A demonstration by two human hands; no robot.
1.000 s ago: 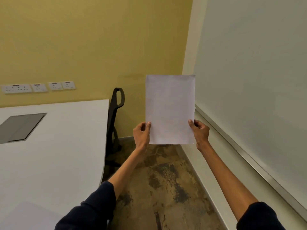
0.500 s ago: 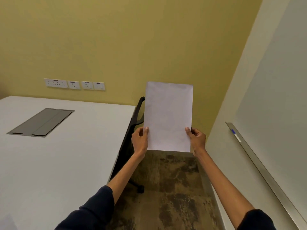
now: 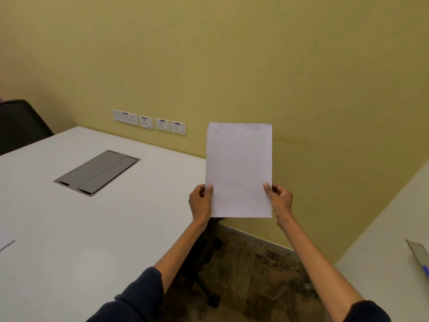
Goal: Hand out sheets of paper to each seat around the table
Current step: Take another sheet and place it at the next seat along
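Note:
I hold white sheets of paper (image 3: 239, 168) upright in front of me, just past the right edge of the white table (image 3: 69, 228). My left hand (image 3: 200, 202) pinches the lower left edge and my right hand (image 3: 279, 198) pinches the lower right edge. Whether it is one sheet or a stack I cannot tell. Another sheet (image 3: 5, 240) lies flat on the table at the far left edge of the view.
A black chair (image 3: 204, 259) is tucked under the table's right side, below my left arm. Another dark chair (image 3: 19, 123) stands at the far left. A grey cable hatch (image 3: 97, 173) is set in the tabletop. Wall sockets (image 3: 148, 122) line the yellow wall. A whiteboard tray (image 3: 420, 256) is at right.
The view has swung left: the table and its hatch take up more of the frame and the whiteboard has slid off to the right. Both hands keep the same grip on the paper.

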